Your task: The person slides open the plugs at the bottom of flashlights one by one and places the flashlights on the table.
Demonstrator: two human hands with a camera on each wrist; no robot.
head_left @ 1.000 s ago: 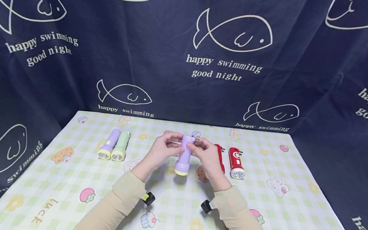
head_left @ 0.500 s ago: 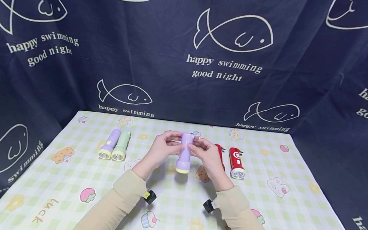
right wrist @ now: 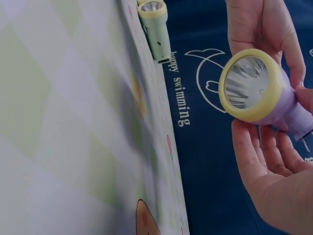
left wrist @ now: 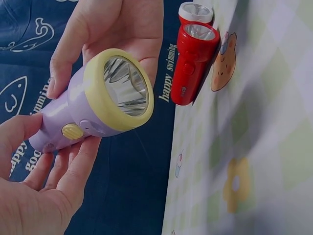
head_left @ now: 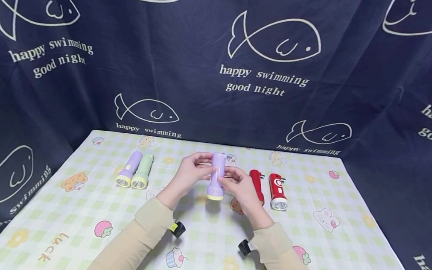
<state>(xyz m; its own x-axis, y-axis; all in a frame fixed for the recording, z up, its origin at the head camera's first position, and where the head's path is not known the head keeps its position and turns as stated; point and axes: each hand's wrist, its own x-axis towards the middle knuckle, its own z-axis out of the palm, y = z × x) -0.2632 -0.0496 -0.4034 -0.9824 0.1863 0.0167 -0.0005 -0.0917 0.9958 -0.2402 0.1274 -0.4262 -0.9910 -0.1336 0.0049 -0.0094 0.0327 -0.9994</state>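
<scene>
Purple flashlight (head_left: 217, 178) seemingly rose; right hand (head_left: 241, 187) slid lower.

"happy swimming" and "good night" are printed repeatedly in white on the dark blue backdrop (head_left: 198, 69). "luck" is lettered on the tablecloth (head_left: 206, 241), and "ck" is seen beside the right sleeve (head_left: 274, 243). a white emblem (head_left: 278, 182) is borne by the rightmost red flashlight (head_left: 279, 194), too small to be read
</scene>
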